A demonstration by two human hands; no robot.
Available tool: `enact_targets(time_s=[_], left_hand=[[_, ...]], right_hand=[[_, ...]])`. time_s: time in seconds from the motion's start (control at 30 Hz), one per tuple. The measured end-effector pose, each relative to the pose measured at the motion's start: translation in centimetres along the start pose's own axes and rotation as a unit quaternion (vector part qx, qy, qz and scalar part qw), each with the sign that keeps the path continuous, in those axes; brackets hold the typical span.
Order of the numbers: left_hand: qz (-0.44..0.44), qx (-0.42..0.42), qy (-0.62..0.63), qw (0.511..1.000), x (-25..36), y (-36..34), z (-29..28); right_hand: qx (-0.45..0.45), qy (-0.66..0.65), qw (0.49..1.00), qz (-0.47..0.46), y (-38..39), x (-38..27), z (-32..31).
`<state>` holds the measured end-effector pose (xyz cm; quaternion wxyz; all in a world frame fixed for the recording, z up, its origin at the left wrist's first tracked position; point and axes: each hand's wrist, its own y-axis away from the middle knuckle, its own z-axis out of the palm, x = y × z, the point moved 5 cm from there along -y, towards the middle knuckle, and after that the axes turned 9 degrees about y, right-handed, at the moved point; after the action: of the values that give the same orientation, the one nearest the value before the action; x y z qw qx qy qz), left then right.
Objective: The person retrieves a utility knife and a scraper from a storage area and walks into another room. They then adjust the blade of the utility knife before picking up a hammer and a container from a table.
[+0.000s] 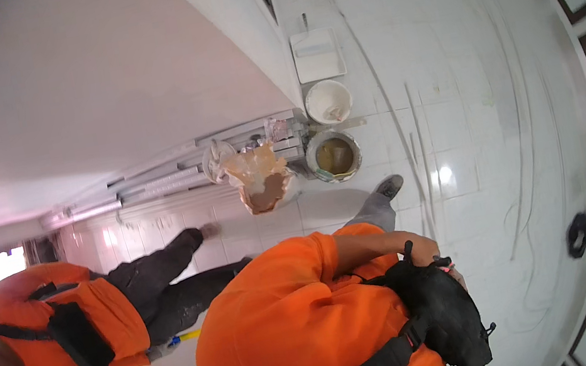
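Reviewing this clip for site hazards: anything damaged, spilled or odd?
Yes: the paper bag beside the grey bars has a ragged, torn-looking top, exposing a brown interior. Thin lines also cross the white floor; can't tell if cords or marks. No clear spill shows.

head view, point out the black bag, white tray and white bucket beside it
Black bag [445,318], head view: middle
White tray [323,66], head view: lower inside
White bucket [318,98], head view: inner wall
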<state>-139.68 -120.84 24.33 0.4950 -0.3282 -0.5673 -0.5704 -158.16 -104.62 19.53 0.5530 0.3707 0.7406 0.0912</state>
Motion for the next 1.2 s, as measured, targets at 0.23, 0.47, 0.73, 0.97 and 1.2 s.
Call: enact_targets(time_s=[0.23,0.47,0.73,0.97,1.2], left_hand=[[0.055,0.076,0.051,0.994,6.5,-9.0,-12.5],[0.142,0.238,0.083,0.957,7.9,-17.7,-24.3],[0.136,0.392,0.120,0.902,13.1,-30.0,-36.5],[0.080,0.531,0.202,0.819,19.7,-27.2,-44.2],[0.094,0.636,0.229,0.731,22.2,-21.3,-49.0]], right_hand=[[-0.094,0.048,0.993,-0.051,-19.5,-12.1,-6.9],[-0.201,0.108,0.970,-0.088,-39.1,-23.1,-8.2],[-0.363,0.182,0.902,-0.150,-58.2,-38.7,-8.1],[-0.463,0.226,0.823,-0.240,-62.7,-52.4,-1.9],[-0.507,0.319,0.755,-0.266,-59.2,-63.7,8.0]])
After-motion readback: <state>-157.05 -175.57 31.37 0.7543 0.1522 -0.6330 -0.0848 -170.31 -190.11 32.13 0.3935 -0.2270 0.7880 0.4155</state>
